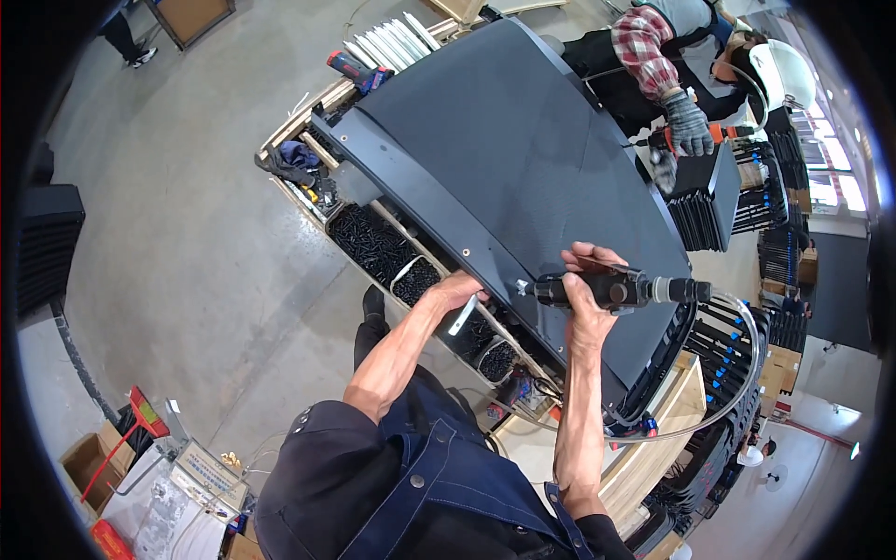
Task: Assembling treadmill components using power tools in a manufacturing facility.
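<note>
My right hand [590, 289] is wrapped around a black pneumatic driver [616, 287], held level with its silver tip pointing left. The tip meets or hovers just over the near edge strip of a large dark grey panel [504, 140]; I cannot tell which. At that same edge my left hand [457, 291] is closed, its fingertips partly hidden under the panel's rim. Out of it sticks a flat silver wrench [462, 315], slanting down over the parts bins. Small screw heads or holes dot the edge strip.
Bins of black screws [369, 238] line the wooden bench frame below the panel. A clear air hose [754, 341] loops from the driver on the right. Across the panel, a co-worker's gloved hand [689, 126] grips an orange drill. Another power drill [359, 70] lies by white tubes.
</note>
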Demonstrator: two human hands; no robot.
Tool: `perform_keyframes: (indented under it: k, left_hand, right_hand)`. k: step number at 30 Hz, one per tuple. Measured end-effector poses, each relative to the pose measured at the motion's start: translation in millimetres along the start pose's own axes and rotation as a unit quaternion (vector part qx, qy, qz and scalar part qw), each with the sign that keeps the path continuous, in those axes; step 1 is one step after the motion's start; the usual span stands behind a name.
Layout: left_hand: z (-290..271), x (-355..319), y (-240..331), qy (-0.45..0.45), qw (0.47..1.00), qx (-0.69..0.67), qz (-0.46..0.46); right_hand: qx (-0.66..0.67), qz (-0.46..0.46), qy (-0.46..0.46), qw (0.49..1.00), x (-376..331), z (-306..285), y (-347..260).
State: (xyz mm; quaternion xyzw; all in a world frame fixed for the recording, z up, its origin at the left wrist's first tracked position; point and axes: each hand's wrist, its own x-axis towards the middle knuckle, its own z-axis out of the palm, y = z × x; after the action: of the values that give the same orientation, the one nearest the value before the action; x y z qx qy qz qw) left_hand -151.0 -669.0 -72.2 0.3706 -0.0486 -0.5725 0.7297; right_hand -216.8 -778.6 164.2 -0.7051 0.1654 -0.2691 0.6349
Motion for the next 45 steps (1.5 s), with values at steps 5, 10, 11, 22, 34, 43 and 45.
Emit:
perform_keyframes:
  k: [5,10,11,22,34,43,45]
  left_hand:
    - [1.3,-2.7,2.8,0.005,0.999,-0.026,0.024]
    - [0.0,-1.5,-12.0,0.047,0.997,-0.036,0.041]
    - [1.1,0.3,-13.9,0.068,0.996,-0.038,0.036]
    - [25.1,-9.9,-4.5,0.115,0.991,-0.062,0.021]
    - [30.3,-3.6,-13.0,0.125,0.984,-0.100,0.083]
    - [59.5,20.2,-48.4,0.292,0.904,-0.287,0.121]
    - [55.3,12.8,-47.1,0.202,0.934,-0.260,0.141]
  right_hand:
    - [0.012,-0.061,-0.073,0.995,-6.1,5.9,10.8]
    - [0.035,-0.021,-0.046,0.998,0.3,10.0,11.1]
    - [0.043,-0.048,-0.051,0.997,1.0,8.2,14.4]
    - [0.008,-0.047,-0.073,0.996,-1.6,13.8,11.7]
    - [0.022,-0.062,-0.099,0.993,-3.0,5.2,12.6]
    - [-0.009,0.003,-0.107,0.994,0.4,10.2,1.5]
    - [0.001,-0.025,-0.104,0.994,2.6,6.1,2.8]
